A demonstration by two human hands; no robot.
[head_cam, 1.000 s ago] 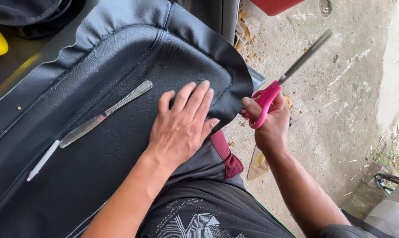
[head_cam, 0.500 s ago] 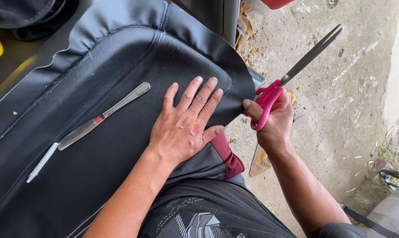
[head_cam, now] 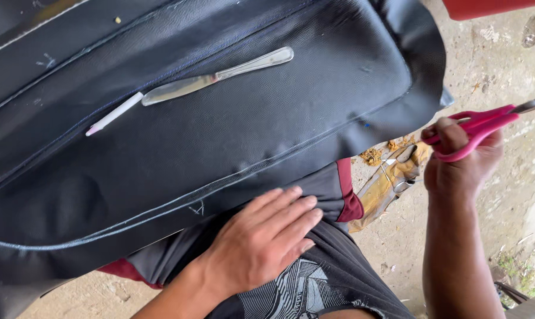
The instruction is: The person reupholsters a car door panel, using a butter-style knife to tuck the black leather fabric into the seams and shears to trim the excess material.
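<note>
A black leatherette seat cover (head_cam: 220, 130) lies spread across my lap and beyond. My left hand (head_cam: 261, 242) rests flat, fingers together, on my dark shorts (head_cam: 320, 277) just below the cover's near edge. My right hand (head_cam: 462, 162) is held out to the right over the ground, closed on pink-handled scissors (head_cam: 486, 124) whose blades run off the right edge. On top of the cover lie a metal table knife (head_cam: 214, 80) and a white pen-like marker (head_cam: 114, 114), end to end.
Dusty concrete ground (head_cam: 503, 65) lies to the right. A yellowish rag with a metal tool on it (head_cam: 394, 174) sits beside my thigh. A red object (head_cam: 486, 7) shows at the top right edge.
The view has shifted and drawn closer. My left hand slid off the seat cover down onto my shorts. My right hand with the scissors moved out to the right.
</note>
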